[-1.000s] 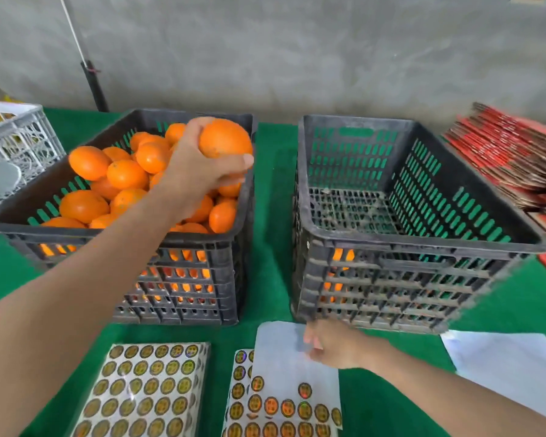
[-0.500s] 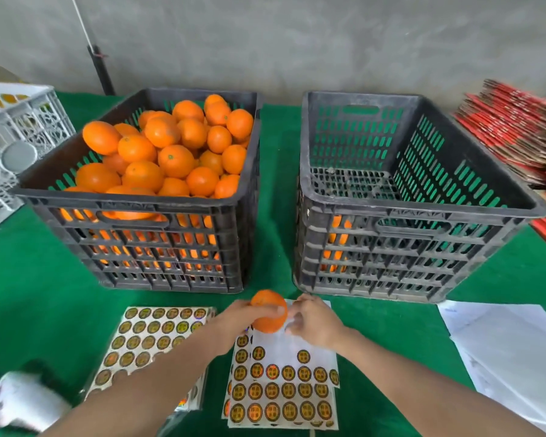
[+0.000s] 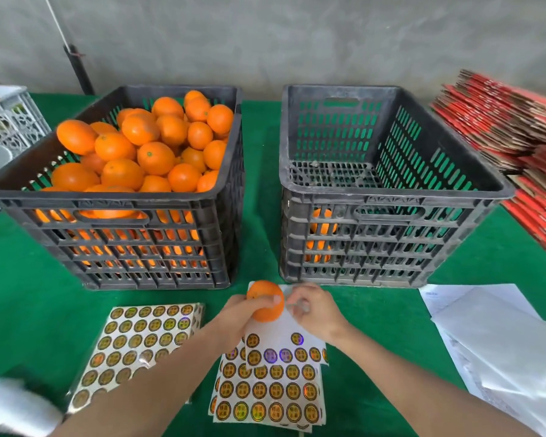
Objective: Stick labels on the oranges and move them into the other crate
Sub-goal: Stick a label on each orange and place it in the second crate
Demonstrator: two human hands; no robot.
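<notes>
Putting a sticker on an orange

The full crate (image 3: 120, 197) sits up and left of the hands. The left hand (image 3: 238, 316) is wrapped around one orange (image 3: 265, 300), holding it steady over the sticker sheets (image 3: 275, 376). The right hand (image 3: 312, 310) pinches beside it, likely holding a sticker. The nearly empty crate (image 3: 388, 197) waits just behind.

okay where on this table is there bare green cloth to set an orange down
Free patches: the green cloth left of the full sticker sheet, in front of the left crate; the strip between the two crates; the cloth before the right crate, beside the white papers. Crowded: the centre, with both hands, the orange and the used sheets.
</notes>
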